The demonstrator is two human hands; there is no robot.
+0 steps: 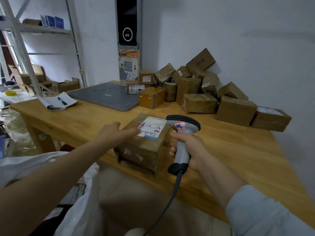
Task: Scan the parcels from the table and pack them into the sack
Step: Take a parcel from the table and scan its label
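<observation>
1. Head view, starting at the hands: the left hand [115, 133] lies open, fingers straight, its fingertips resting on the label [152, 127] on top of the parcel [144, 149]. The right hand [189, 149] is wrapped round the handle of the scanner [184, 124], whose head sits just beside the parcel's right top edge.
2. That parcel stands right at the near edge of the table [230, 150]. A careless shove from the flat left hand could, I'd say, send it to the floor instead of into the sack [81, 210].
3. The fingertips cover one corner of the label, and if they hide part of the barcode the scan may fail.
4. The cable [170, 198] hangs from the handle past the table edge, where it could snag on the box corner as the parcel is lifted.
5. The sack slumps below the left forearm, against the table. Its mouth looks half collapsed, so a box may catch on the rim.
6. Bare wood lies open to the right of the scanner and between the parcel and the grey pad [105, 97].
7. The pile of parcels [196, 92] leans loosely against the wall, well apart, and pulling one out could topple others.
</observation>
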